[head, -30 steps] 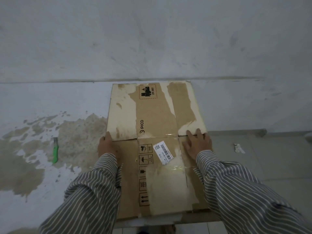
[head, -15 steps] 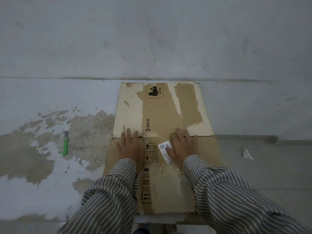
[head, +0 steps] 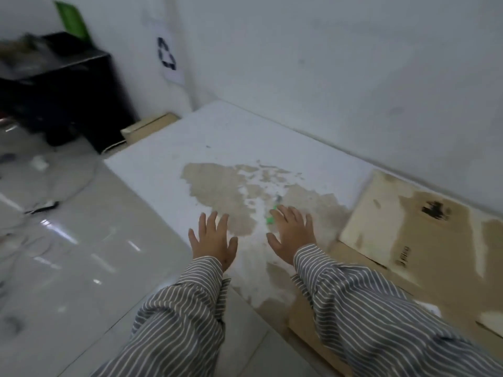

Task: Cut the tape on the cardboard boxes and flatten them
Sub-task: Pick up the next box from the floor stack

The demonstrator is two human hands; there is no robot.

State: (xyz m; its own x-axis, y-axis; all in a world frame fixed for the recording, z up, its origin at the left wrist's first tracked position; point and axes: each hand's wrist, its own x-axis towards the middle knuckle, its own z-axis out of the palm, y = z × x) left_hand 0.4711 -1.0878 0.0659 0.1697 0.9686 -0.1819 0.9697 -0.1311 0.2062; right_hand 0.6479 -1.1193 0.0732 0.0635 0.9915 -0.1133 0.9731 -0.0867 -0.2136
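A: Where is the cardboard box (head: 424,240) from my seat?
B: I see it flattened at the right, lying on the white platform (head: 190,148) against the wall (head: 326,63). Its long axis runs from the near right corner of the view up toward the wall, the printed end farthest from me.
A: And my hands?
B: My left hand (head: 213,239) is spread wide, fingers straight, palm down over the platform's near edge, holding nothing. My right hand (head: 292,236) is spread the same way, just left of the box and apart from it. Its fingertips (head: 285,212) sit beside a green utility knife (head: 272,217); the picture is blurred, so I cannot tell if they touch it.
A: The surface?
B: The white coat has peeled off in a big tan patch (head: 217,189) under and ahead of my hands. Glossy tile floor (head: 68,254) is on the left.
A: The room?
B: A black cabinet (head: 68,91) stands far left, with a recycling sign (head: 166,57) on the wall beside it.
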